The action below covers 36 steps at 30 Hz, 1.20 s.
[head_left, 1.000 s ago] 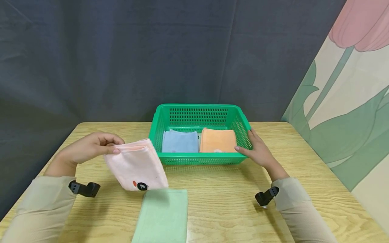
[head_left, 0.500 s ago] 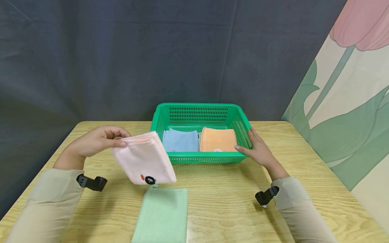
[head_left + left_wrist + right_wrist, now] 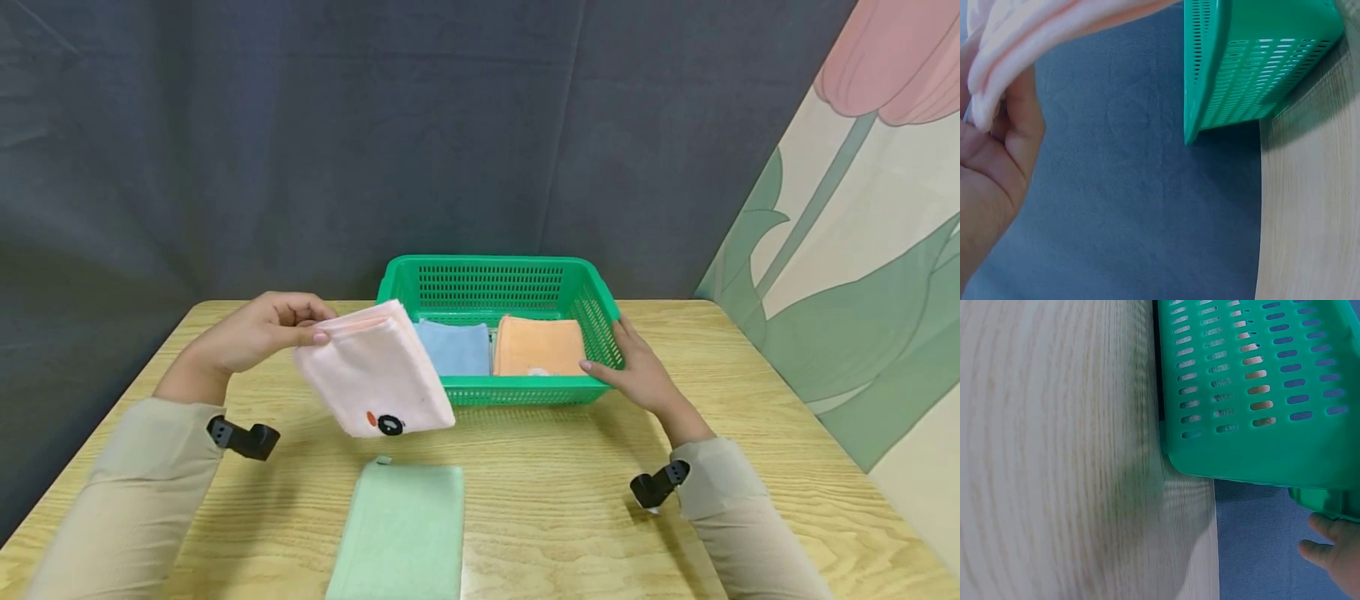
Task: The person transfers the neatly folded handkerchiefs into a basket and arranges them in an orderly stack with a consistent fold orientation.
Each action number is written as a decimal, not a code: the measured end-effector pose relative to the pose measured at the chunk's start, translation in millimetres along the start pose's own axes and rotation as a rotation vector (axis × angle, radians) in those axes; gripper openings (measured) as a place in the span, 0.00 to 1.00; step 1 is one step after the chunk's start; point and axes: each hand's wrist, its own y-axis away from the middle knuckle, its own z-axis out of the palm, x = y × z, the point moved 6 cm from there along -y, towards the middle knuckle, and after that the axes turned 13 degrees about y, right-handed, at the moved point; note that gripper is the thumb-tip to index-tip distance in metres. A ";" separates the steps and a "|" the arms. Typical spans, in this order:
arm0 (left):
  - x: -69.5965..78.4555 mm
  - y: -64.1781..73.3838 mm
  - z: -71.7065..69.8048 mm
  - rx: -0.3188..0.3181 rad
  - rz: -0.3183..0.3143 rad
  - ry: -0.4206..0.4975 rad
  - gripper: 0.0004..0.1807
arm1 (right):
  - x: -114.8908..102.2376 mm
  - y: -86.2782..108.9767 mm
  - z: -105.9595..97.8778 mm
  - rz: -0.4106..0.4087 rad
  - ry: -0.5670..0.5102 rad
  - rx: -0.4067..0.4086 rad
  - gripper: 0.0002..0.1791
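Observation:
My left hand [image 3: 258, 337] pinches a folded pink towel [image 3: 378, 375] by its upper left corner, thumb in front. The towel hangs tilted above the table, its lower edge showing an embroidered black eye and an orange spot. It overlaps the left front corner of a green plastic basket [image 3: 517, 390] in the head view. At the basket's right side, my right hand [image 3: 637, 367] grips the rim with the thumb over the inside and the fingers outside. Inside the basket, a folded blue towel [image 3: 457, 348] lies left of a folded orange towel [image 3: 540, 346].
A folded light green towel [image 3: 405, 533] lies flat on the wooden table [image 3: 555, 500] in front of the basket. Behind the table hangs a dark curtain [image 3: 480, 125]. A wall with a painted tulip [image 3: 862, 250] borders the right side.
My left hand has carried the pink towel up, forward and to the right, toward the basket. More of the green towel's top edge shows. The right hand stays on the basket rim.

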 end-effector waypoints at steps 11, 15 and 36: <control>8.7 -13.9 -1.2 0.016 0.033 0.014 0.08 | 0.5 0.1 0.1 -0.004 -0.002 0.004 0.51; 10.3 -17.4 -3.1 0.044 0.028 0.017 0.08 | 0.2 0.2 0.0 -0.005 -0.001 0.003 0.51; 6.0 -38.5 -15.3 0.220 -0.009 -0.077 0.08 | -0.7 0.0 -1.8 0.014 0.003 -0.003 0.51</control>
